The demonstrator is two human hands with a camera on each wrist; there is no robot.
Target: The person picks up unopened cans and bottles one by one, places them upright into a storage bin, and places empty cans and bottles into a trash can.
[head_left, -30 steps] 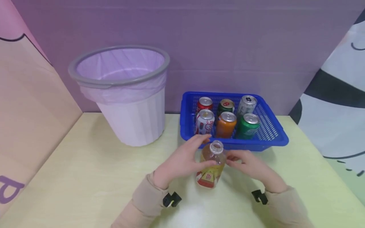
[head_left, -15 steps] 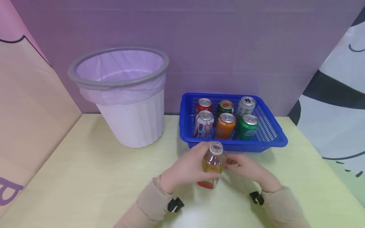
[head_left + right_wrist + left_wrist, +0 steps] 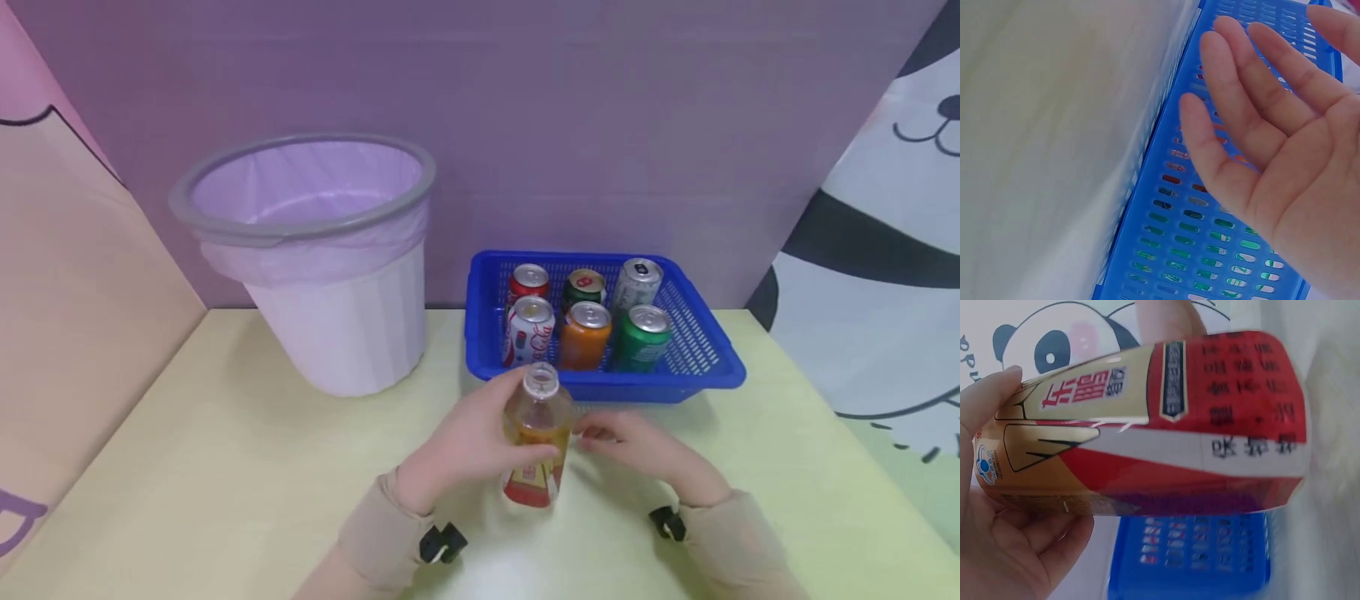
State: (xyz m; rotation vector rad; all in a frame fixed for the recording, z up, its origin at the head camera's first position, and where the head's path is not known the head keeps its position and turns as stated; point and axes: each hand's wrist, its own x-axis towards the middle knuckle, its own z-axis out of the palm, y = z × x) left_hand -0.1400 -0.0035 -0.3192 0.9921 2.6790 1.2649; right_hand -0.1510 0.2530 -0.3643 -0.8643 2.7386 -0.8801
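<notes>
An uncapped plastic bottle (image 3: 536, 433) with a yellow liquid stands nearly upright in front of the blue basket. Its label (image 3: 1179, 419) is red, gold and white with Chinese characters. My left hand (image 3: 472, 442) grips it from the left, thumb across the front; in the left wrist view the hand (image 3: 1016, 544) wraps the bottle's upper part. Whether the base touches the table cannot be told. Just right of the bottle hovers my right hand (image 3: 645, 450), fingers loosely bent. In the right wrist view this hand (image 3: 1297, 162) shows a bare palm and nothing held.
A blue perforated basket (image 3: 637, 387) holds several drink cans, among them an orange can (image 3: 587, 342) and a green can (image 3: 642, 343). Left of it stands a white bin (image 3: 345, 333) with a grey rim and a bag liner. A purple wall rises behind.
My left fingers and thumb have drawn in around the bottle, which has moved slightly left. The right hand stays beside it with loose fingers. The head view has shifted a little.
</notes>
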